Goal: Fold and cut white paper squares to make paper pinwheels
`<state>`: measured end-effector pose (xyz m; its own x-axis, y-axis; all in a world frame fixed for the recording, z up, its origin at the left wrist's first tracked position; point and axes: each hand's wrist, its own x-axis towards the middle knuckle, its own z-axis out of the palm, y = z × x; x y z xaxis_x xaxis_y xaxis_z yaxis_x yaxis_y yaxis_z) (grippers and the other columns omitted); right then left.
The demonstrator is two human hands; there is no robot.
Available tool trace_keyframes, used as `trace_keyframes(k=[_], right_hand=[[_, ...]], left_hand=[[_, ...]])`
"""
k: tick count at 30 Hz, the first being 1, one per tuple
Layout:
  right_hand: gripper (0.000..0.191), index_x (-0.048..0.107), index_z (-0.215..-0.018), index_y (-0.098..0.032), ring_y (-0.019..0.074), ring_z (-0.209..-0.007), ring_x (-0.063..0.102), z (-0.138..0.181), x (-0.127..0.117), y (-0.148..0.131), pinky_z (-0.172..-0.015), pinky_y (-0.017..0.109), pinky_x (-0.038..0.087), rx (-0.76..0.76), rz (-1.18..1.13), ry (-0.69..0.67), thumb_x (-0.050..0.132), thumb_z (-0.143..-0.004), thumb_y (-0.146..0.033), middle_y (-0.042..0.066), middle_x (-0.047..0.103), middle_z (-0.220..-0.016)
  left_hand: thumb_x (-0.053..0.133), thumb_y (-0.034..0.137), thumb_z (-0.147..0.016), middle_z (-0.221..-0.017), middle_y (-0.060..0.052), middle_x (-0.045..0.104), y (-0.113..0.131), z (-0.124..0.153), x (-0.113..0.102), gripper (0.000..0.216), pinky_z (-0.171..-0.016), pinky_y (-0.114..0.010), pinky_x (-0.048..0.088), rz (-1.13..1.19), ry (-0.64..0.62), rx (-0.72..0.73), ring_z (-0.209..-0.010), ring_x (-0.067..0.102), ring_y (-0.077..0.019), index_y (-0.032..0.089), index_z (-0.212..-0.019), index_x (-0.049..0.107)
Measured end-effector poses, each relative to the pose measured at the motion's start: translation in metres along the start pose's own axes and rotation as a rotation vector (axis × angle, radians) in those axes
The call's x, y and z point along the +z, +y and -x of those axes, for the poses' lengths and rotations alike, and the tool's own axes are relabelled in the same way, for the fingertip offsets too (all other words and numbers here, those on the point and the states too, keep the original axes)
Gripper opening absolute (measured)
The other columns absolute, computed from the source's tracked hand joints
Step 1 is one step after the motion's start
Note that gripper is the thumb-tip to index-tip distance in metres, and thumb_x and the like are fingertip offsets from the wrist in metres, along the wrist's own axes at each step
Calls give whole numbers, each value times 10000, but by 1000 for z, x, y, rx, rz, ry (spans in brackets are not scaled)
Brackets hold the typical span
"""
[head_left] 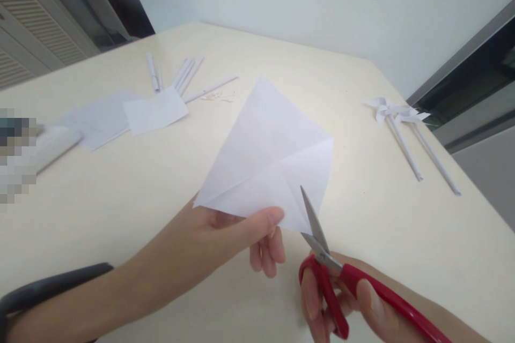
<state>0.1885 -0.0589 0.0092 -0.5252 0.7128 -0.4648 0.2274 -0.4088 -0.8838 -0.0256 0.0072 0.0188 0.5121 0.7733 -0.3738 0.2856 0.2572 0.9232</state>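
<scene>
My left hand (241, 236) pinches the lower edge of a square sheet of white paper (265, 139), thumb on top and fingers beneath. Creases cross the sheet from corner to corner. In my right hand (366, 305) is a pair of scissors (333, 278) with red handles. Its blades are parted around the paper's near corner, the upper blade over the sheet and the lower one partly hidden by it. The paper is held up above the white table (193, 166).
Two paper pinwheels (402, 118) on rolled sticks lie at the right. Several rolled paper tubes (187, 72), a small paper sheet (155, 111) and larger sheets (100, 118) lie back left, with small scraps (217, 96) beside them. A white roll-like object (56, 144) sits at the left edge.
</scene>
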Motion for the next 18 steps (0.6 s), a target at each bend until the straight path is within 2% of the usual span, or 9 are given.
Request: trace_keyframes(k=[5, 11, 18], right_hand=[[702, 559, -810, -172, 195, -683, 578, 0, -1, 2, -636, 320, 445, 31, -38, 5, 313, -776, -829, 87, 623, -727], [618, 618, -955, -186, 195, -794, 571, 8, -10, -19, -800, 353, 466, 55, 191, -56, 248, -916, -679, 78, 639, -856], [596, 619, -997, -198, 188, -770, 563, 9, -10, -19, -772, 335, 483, 35, 209, -65, 249, -924, -659, 67, 640, -840]], left_hand=[[530, 347, -896, -574, 42, 665, 1, 1, 1, 363, -588, -134, 490, -1, -1, 7, -562, 598, -91, 204, -597, 680], [526, 335, -896, -573, 50, 671, 1, 1, 1, 359, -584, -125, 492, -2, 5, 17, -561, 604, -86, 205, -600, 683], [521, 333, -903, -586, 42, 676, 0, 4, 1, 363, -594, -131, 494, 2, -5, 30, -572, 608, -88, 202, -607, 686]])
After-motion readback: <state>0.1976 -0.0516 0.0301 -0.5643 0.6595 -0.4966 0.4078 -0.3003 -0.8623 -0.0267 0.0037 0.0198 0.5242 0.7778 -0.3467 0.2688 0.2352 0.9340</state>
